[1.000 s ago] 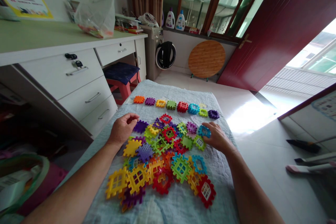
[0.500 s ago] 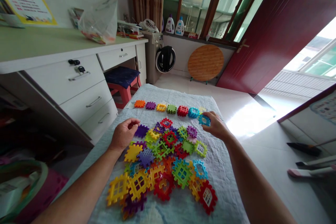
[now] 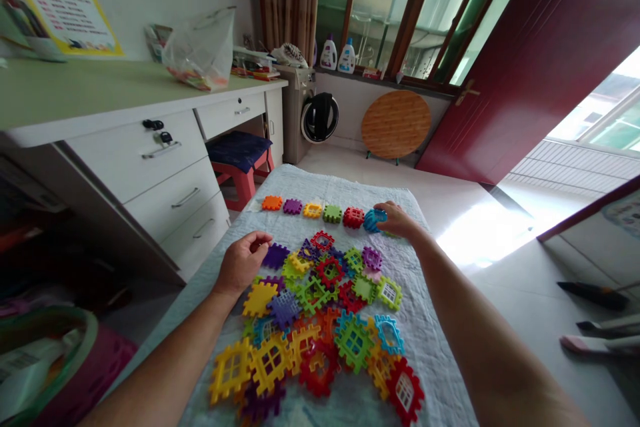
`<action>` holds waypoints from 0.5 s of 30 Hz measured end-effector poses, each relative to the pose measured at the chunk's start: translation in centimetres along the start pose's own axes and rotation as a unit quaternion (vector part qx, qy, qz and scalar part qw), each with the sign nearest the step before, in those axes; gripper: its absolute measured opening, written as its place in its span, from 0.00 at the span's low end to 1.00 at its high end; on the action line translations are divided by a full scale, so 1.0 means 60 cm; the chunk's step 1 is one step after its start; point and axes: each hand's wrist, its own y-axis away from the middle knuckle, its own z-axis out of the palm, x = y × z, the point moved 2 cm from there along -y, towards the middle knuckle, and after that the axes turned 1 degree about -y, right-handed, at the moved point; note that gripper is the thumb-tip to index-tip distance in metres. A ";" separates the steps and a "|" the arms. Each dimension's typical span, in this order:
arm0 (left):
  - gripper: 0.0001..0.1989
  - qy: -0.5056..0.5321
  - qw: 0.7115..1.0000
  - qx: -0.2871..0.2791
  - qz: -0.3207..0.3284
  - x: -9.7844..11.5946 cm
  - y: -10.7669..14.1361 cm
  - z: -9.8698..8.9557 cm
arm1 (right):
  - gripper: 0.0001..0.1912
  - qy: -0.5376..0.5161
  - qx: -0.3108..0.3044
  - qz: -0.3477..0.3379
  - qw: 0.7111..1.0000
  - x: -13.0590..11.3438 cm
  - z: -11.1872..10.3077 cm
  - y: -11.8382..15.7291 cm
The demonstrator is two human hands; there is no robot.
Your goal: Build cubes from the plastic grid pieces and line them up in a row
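Right hand [image 3: 397, 219], head view: narrow, fingers closed at the right edge of the blue tile stack [image 3: 373, 221]; number of tiles gripped, cannot tell.
Blue tile stack: under the right fingertips; could skew or topple if the fingers drag on release.
Red tile stack [image 3: 353, 217]: just left of the right hand's stack; a sideways nudge could shove it out of line.
Left hand [image 3: 245, 260]: loosely curled beside the dark purple tile [image 3: 276, 255]; pinching or merely resting, cannot tell.
Tile heap [image 3: 329, 271]: between and nearer than the hands; loose overlaps may slide if brushed.
Cloth [image 3: 345, 183]: beneath both hands, wrinkled; a tug could shift everything.
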 end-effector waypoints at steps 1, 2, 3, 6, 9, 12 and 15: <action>0.10 0.003 1.000 0.001 -0.001 0.001 0.000 0.000 | 0.27 0.001 0.000 0.002 1.000 0.002 0.004 -0.001; 0.10 0.005 1.000 0.001 -0.002 0.003 0.001 -0.001 | 0.28 0.002 0.001 0.002 1.000 0.005 0.007 -0.002; 0.10 0.007 1.000 0.001 -0.003 0.004 0.001 -0.001 | 0.28 0.002 0.003 0.001 1.000 0.007 0.010 -0.003; 0.10 0.007 1.000 -0.001 -0.002 0.005 0.001 -0.001 | 0.32 0.001 0.007 -0.005 1.000 0.010 0.016 -0.004; 0.11 0.006 1.000 -0.002 -0.004 0.003 0.001 -0.001 | 0.32 0.001 0.002 -0.014 1.000 0.010 0.018 -0.007; 0.11 0.010 1.000 -0.004 -0.008 0.003 0.001 0.000 | 0.28 0.001 -0.004 -0.020 1.000 0.007 0.019 -0.010; 0.11 0.012 1.000 -0.004 -0.006 0.002 0.002 0.000 | 0.27 -0.001 -0.009 -0.020 1.000 0.003 0.020 -0.014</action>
